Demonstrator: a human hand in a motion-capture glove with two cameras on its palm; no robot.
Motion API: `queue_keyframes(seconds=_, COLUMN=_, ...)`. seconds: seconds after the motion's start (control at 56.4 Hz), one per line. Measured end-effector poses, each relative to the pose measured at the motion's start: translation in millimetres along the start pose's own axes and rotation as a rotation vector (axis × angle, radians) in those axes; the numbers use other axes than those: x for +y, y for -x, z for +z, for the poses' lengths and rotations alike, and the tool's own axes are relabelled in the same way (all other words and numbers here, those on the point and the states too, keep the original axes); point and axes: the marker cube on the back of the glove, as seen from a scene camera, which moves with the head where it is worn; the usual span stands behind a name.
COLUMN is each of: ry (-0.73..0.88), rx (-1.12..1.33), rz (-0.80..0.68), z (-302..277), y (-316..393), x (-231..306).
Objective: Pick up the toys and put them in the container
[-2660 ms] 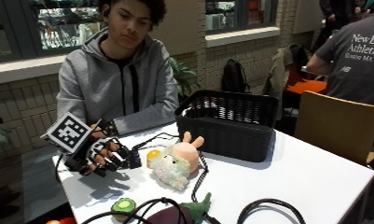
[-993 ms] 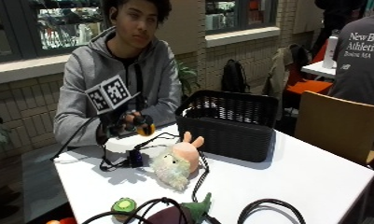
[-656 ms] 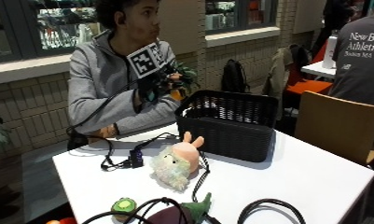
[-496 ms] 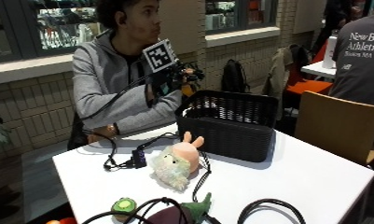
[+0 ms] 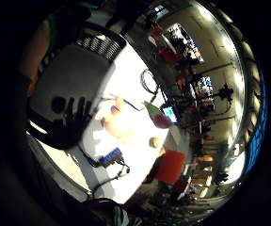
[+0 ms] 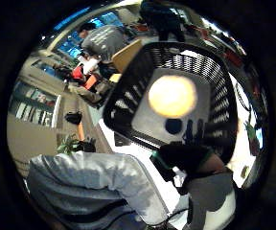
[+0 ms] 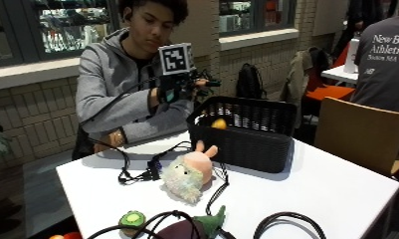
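Since half a second ago, the gloved right hand (image 7: 180, 88) has released the small orange ball (image 7: 219, 124), which now shows inside the basket (image 7: 252, 144), apparently in mid-fall; earlier it was carried from the table up to the basket's rim. That hand hangs above the near end of the basket with nothing in it, and its shadow on the basket floor, seen in both palm views, shows spread fingers. From the thumb-side view the ball (image 6: 172, 96) is a smooth, round, pale orange blob over the grey floor, ringed by the basket's (image 6: 213, 81) black lattice walls of rigid mesh.

On the white table (image 7: 331, 199) a fluffy plush toy (image 7: 186, 172) with pink ears lies just beside the basket, with black cables running around and over it. Near the front edge sit a round kiwi slice (image 7: 132, 219) and a dark purple eggplant (image 7: 186, 230) with a green leafy top, partly covered by a cable loop and cut off by the frame. Something red and orange at the very corner is too cropped to identify. The bare left hand (image 7: 109, 139) rests on the table's far edge.
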Motion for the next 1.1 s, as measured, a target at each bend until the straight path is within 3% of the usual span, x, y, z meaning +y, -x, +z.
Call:
queue_keyframes(seconds=0.195, ry=0.176, rx=0.097, rz=0.328, z=24.1, y=-128.1, x=56.9)
queue_keyframes(seconds=0.284, ry=0.264, rx=0.025, rz=0.508, z=45.0, y=-187.6, x=87.6)
queue_keyframes(seconds=0.372, ry=0.336, rx=-0.060, rz=0.573, z=69.7, y=-253.3, x=113.0)
queue_keyframes(seconds=0.532, ry=0.366, rx=-0.187, rz=0.851, z=142.2, y=-275.3, x=156.0)
queue_keyframes(seconds=0.762, ry=0.536, rx=-0.194, rz=0.917, z=201.1, y=-296.2, x=168.1)
queue_keyframes(seconds=0.922, ry=0.360, rx=-0.211, rz=0.931, z=202.3, y=-295.2, x=164.4)
queue_keyframes(seconds=1.099, ry=0.267, rx=-0.141, rz=0.836, z=181.0, y=-282.3, x=155.6)
